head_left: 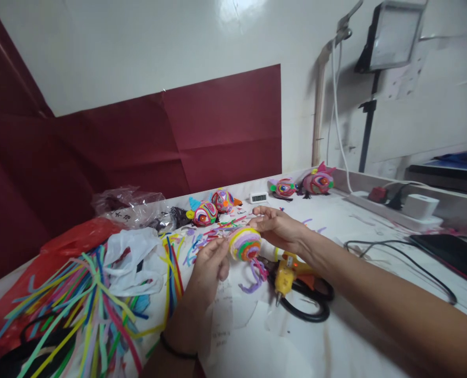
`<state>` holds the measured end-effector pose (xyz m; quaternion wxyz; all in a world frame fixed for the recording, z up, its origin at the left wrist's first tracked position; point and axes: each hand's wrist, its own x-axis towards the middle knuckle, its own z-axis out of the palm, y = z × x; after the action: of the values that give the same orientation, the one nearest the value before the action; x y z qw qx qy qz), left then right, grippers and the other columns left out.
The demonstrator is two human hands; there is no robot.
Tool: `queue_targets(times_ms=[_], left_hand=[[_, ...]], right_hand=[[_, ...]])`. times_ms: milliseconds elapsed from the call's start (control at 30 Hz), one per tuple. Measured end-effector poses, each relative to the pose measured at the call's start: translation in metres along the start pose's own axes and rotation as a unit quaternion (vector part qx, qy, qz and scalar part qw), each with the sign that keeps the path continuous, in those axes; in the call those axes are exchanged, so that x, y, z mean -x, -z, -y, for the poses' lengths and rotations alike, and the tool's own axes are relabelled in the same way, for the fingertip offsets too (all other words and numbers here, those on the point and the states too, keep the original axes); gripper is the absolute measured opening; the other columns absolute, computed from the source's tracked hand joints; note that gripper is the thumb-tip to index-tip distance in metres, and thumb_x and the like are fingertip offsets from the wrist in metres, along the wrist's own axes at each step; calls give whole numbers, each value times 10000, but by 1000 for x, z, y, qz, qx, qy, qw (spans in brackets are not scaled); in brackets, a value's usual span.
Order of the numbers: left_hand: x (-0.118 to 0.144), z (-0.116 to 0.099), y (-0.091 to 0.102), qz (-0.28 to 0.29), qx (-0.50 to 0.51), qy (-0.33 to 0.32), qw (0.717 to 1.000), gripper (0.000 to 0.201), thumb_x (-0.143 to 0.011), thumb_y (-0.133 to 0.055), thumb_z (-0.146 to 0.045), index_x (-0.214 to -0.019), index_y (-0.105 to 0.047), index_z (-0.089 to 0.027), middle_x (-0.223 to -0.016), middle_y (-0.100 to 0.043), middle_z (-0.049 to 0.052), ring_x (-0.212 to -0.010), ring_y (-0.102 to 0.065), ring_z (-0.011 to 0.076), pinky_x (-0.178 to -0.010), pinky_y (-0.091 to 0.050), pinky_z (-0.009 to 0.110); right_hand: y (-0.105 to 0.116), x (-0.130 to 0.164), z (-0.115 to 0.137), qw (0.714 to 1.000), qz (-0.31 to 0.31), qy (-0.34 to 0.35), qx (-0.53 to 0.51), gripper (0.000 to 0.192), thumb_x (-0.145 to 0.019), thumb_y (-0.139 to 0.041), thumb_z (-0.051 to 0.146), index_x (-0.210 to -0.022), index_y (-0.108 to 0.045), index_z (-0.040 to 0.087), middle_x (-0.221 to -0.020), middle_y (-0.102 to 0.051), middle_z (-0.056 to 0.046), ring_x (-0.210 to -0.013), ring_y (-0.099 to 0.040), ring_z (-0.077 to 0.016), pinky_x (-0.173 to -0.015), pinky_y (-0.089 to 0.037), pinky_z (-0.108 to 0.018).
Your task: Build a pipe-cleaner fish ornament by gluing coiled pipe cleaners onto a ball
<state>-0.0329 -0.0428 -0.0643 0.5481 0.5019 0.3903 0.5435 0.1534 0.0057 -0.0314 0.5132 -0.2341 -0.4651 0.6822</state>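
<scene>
My left hand [210, 262] and my right hand [276, 227] together hold a small ball wrapped in coloured pipe cleaners [245, 244] above the white table [336, 336]. The left hand grips it from the left, the right hand pinches its upper right side. A loose purple and pink pipe-cleaner end [256, 275] hangs below the ball. A yellow glue gun [286, 275] lies on the table just under my right wrist, on top of black-handled scissors [310, 302].
A heap of coloured pipe cleaners [80, 304] lies at the left with red and white plastic bags [131, 257]. Finished fish-like balls [205, 212] [318, 181] stand along the back. A small clock [258, 197], a power strip [379, 202] and a black cable [414, 262] lie at the right.
</scene>
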Motion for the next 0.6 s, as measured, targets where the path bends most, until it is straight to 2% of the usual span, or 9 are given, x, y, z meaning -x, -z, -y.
queue_targets(times_ms=[267, 400, 467, 533, 600], left_hand=[[0, -1, 2, 14, 46, 1, 999, 430, -636, -762, -511, -670, -507, -167, -383, -340, -117, -324, -232, 13, -353, -134, 159], [1, -3, 2, 8, 67, 6, 998, 426, -620, -781, -499, -690, -539, -156, -403, -357, -115, -315, -234, 3, -339, -133, 154], [1, -5, 1, -7, 80, -1, 997, 412, -641, -772, -488, -800, -602, -147, -489, -466, -89, -323, -268, -4, -334, -147, 148], [0, -6, 2, -27, 94, -17, 995, 426, -681, -747, -465, -957, -637, -160, -687, -604, -35, -357, -339, -10, -342, -203, 142], [-1, -5, 4, -52, 105, -29, 993, 440, -704, -733, -435, -1048, -638, -178, -886, -654, 14, -406, -409, -8, -369, -271, 144]], right_hand=[[-1, 1, -7, 999, 3, -40, -32, 374, -514, -743, 25, -762, -523, 196, -568, -663, 41, -537, -588, -121, -571, -410, -239], [-5, 3, -7, 998, -10, -37, -46, 347, -543, -716, 2, -759, -529, 198, -546, -637, 53, -519, -579, -120, -542, -414, -234], [-6, 3, -3, 998, -22, -32, -51, 349, -566, -699, -11, -780, -523, 202, -580, -646, 47, -548, -599, -128, -552, -433, -239], [-3, 2, 2, 998, -38, -25, -53, 367, -586, -676, -19, -814, -504, 212, -643, -666, 34, -592, -624, -142, -585, -467, -260], [3, -2, 7, 997, -55, -16, -51, 387, -603, -655, -15, -842, -472, 228, -671, -664, 39, -601, -631, -151, -604, -491, -282]])
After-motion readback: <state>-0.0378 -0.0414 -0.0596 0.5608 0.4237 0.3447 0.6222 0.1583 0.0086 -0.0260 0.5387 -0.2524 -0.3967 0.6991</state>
